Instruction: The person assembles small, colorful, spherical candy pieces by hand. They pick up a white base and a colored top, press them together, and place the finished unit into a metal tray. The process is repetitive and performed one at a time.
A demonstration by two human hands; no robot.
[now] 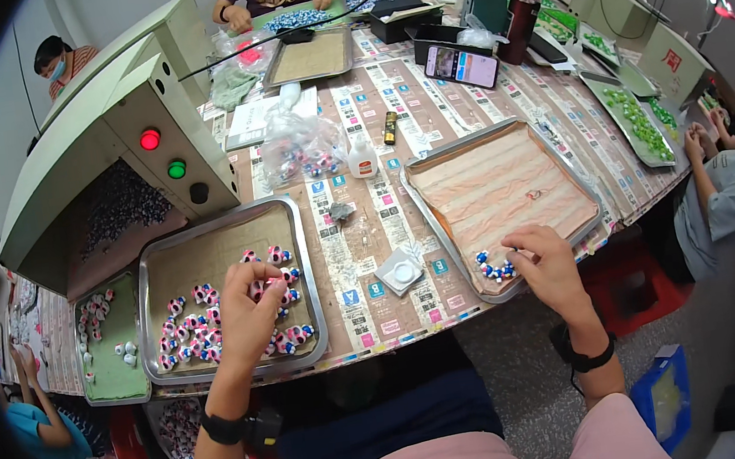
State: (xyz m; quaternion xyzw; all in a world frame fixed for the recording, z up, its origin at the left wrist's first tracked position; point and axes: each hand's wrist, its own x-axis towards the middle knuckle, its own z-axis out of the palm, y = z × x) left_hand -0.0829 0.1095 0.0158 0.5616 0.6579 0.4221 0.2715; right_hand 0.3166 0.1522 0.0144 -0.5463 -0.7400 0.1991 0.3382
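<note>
Left hand (pixel 254 312) is above the near right part of the left metal tray (pixel 205 248), fingers curled narrow, thumb close to the fingertips — can't tell if a piece is pinched in there. Pink-white-blue pieces (pixel 202 337) are spread over the tray's near half, some right beside that hand.

Right hand (pixel 549 270) is at the near left corner of the right metal tray (pixel 494 173), thumb and fingers drawn together; can't tell if it's gripping anything. Blue-and-white pieces (pixel 493 269) are bunched in that corner, just beside the fingertips.

Both trays sit along the near edge of the tabletop (pixel 369 316). Between them: a small white dish (pixel 403 271) toward the near edge, a white bottle (pixel 362 158) farther back. Green tray (pixel 120 384) is just off the left tray's left edge — more pieces in it.
</note>
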